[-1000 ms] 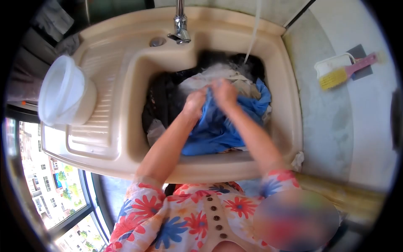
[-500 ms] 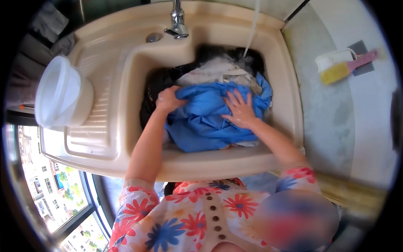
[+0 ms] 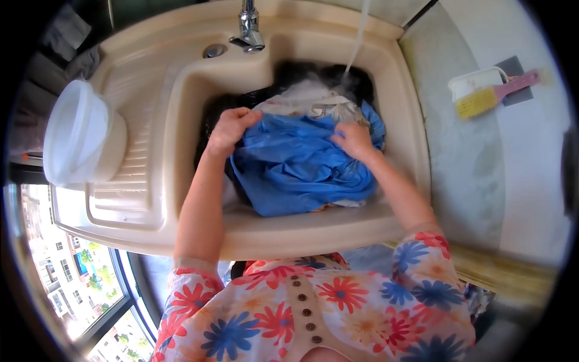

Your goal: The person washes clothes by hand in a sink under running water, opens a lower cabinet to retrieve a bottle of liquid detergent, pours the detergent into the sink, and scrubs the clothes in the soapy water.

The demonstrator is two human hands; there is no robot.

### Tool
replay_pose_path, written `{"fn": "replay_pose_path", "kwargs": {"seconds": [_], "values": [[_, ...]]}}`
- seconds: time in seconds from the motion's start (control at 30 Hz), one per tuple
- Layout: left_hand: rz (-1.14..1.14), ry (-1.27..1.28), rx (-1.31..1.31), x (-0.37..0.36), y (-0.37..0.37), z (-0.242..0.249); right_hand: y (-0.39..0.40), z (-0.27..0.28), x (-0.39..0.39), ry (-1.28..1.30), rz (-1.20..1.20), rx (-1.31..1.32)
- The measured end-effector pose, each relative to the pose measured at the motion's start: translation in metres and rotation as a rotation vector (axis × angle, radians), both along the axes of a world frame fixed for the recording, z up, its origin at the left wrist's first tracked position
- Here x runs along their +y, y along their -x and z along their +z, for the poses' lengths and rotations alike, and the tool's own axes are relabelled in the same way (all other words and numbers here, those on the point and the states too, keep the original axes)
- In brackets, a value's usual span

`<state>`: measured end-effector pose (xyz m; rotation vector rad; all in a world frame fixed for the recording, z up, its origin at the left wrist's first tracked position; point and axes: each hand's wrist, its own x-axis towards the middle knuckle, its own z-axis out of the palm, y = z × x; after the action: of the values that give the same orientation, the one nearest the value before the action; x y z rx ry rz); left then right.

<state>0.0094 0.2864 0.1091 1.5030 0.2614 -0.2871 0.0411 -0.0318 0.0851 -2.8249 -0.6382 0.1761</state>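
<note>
A crumpled blue cloth (image 3: 295, 163), probably a garment, lies over the other laundry in the beige sink basin (image 3: 398, 139). My left hand (image 3: 230, 128) pinches its upper left edge, fingers closed. Toward the upper right of the cloth, my right hand (image 3: 353, 140) has its fingers curled in and gripping the fabric. Behind the blue cloth sit wet white and grey clothes (image 3: 310, 96). Dark clothes (image 3: 295, 73) line the back and left of the basin. A thin stream of water (image 3: 358, 42) falls into the back right corner.
A translucent white plastic tub (image 3: 84, 136) stands on the ribbed drainboard (image 3: 129, 187). The chrome tap (image 3: 248, 30) rises at the back. To the right, a yellow-bristled brush (image 3: 482, 101) with a pink handle lies on the ledge beside a white holder (image 3: 476, 82).
My right hand went from spread flat on the blue cloth to curled into it. My left hand has closed on the cloth's left edge and lifted it slightly.
</note>
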Motion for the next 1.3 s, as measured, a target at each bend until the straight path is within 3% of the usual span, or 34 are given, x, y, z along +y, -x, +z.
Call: {"fn": "replay_pose_path", "kwargs": {"seconds": [0.07,0.17,0.2,0.27,0.33,0.37,0.4,0.43,0.5,0.6,0.7,0.8,0.9,0.97,1.0,1.1,1.2,1.3], "values": [[0.065,0.197,0.028,0.0,0.001,0.02,-0.017,0.019,-0.018,-0.459,-0.108,0.177],[0.204,0.09,-0.072,0.003,-0.002,0.028,-0.018,0.094,-0.02,-1.048,-0.291,0.328],[0.257,0.052,-0.091,0.007,-0.005,0.016,-0.013,0.1,-0.02,-0.952,-0.246,0.208],[0.285,-0.272,-0.082,0.014,-0.007,0.001,0.004,0.106,-0.023,-0.757,-0.16,-0.032],[0.247,-0.58,-0.065,0.02,-0.007,-0.014,0.025,0.078,-0.034,-0.395,0.294,0.023],[0.247,-0.591,-0.057,0.019,-0.006,-0.013,0.043,0.052,-0.039,-0.148,0.301,0.223],[0.246,-0.602,-0.048,0.017,-0.006,-0.013,0.054,0.048,-0.036,0.026,0.46,0.323],[0.246,-0.614,-0.038,0.015,-0.006,-0.012,0.053,0.044,-0.032,0.056,0.35,0.472],[0.259,-0.57,-0.055,0.015,-0.004,-0.013,0.035,0.054,-0.016,-0.125,0.04,0.546],[0.269,-0.417,-0.039,0.014,-0.007,-0.016,0.016,0.061,0.024,-0.499,-0.1,0.323],[0.272,-0.214,-0.026,0.01,-0.007,-0.002,0.004,0.025,0.04,-0.197,0.007,-0.104],[0.234,0.013,-0.028,0.008,-0.006,0.007,-0.017,-0.002,0.033,-0.179,-0.064,-0.165],[0.127,-0.002,-0.037,0.008,-0.004,0.015,-0.053,-0.017,0.013,-0.539,-0.114,-0.146],[0.043,-0.139,-0.081,0.003,-0.001,0.022,-0.057,0.031,0.014,-0.977,-0.437,0.294],[-0.038,-0.188,-0.1,0.003,-0.001,0.023,-0.057,0.05,0.015,-1.168,-0.478,0.446],[-0.048,-0.593,-0.146,-0.003,0.002,0.028,-0.062,0.073,0.023,-1.397,-0.402,0.374],[0.015,-0.6,-0.099,-0.002,-0.001,0.021,-0.074,0.065,0.024,-1.05,-0.4,0.147],[0.037,-0.565,-0.09,0.001,-0.003,0.008,-0.07,0.032,0.034,-0.457,-0.185,-0.475]]}}
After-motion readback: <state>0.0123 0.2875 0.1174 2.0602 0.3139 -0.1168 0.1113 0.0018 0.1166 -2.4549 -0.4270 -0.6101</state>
